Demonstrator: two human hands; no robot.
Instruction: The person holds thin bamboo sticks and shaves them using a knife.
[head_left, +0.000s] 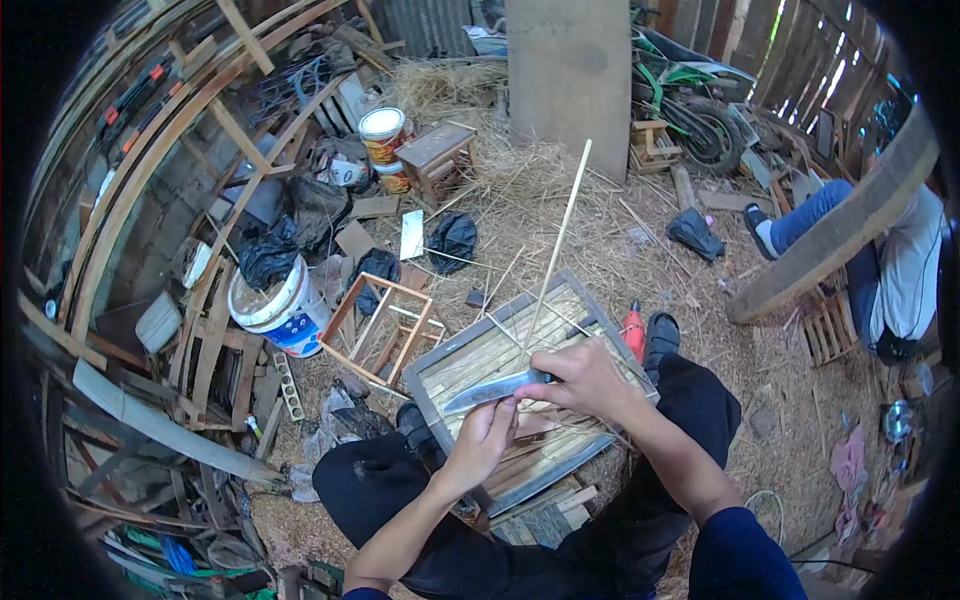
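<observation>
A knife [492,391] with a wide grey blade and a dark handle is in my right hand [585,380], its fingers closed round the handle. The blade points left. Just below it my left hand [485,440] is closed near the blade, with fingertips pinched; what they hold is too small to make out. Both hands are over a framed panel of pale strips [455,372], which lies between my knees. A long thin pale strip [562,235] rises from near my right hand towards the top. Thin sticks lie across the panel.
Left of the panel are a small wooden frame [366,368] and a white bucket [285,310]. A red tool [634,332] lies beside my right foot. A seated person [905,270] is at the right, behind a curved plank [850,235]. Straw covers the ground.
</observation>
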